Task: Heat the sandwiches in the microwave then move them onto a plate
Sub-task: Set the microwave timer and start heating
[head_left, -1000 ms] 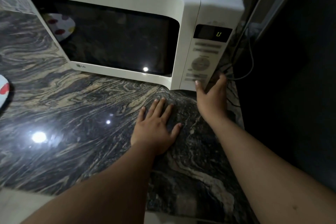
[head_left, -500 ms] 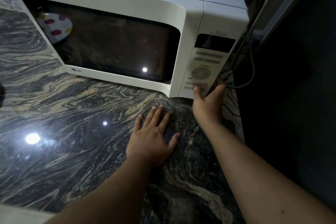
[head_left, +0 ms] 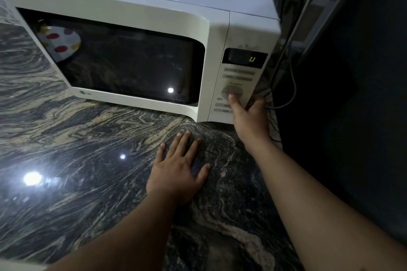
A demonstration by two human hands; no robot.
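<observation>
A dark, marbled stone worktop (head_left: 77,138) fills most of the view, and a white microwave (head_left: 136,17) stands at its back edge. Everything here is placed relative to that microwave. Its door is closed and its window (head_left: 123,66) is dark, with no interior light visible. The sandwiches are not visible; they may be inside behind the glass, but the window shows only reflections, including a white plate with coloured spots (head_left: 59,44) mirrored near its left edge. The real plate lies outside the view.

At the microwave's right end is the control panel (head_left: 240,81), with a small display (head_left: 244,58) showing one green character, too unclear to read with certainty. The button labels are blurred.

The right hand (head_left: 251,119) reaches up from just in front of the panel. Its thumb presses the round dial or button pad, while the other fingers wrap the microwave's right corner, probably to steady the press. It holds nothing.

The left hand (head_left: 178,171) lies flat on the worktop in front of the microwave, fingers spread and empty, apparently as a brace while leaning in.

Clear containers on top of the microwave are cut off by the frame. A cable (head_left: 286,86) trails down in deep shadow to the microwave's right.
</observation>
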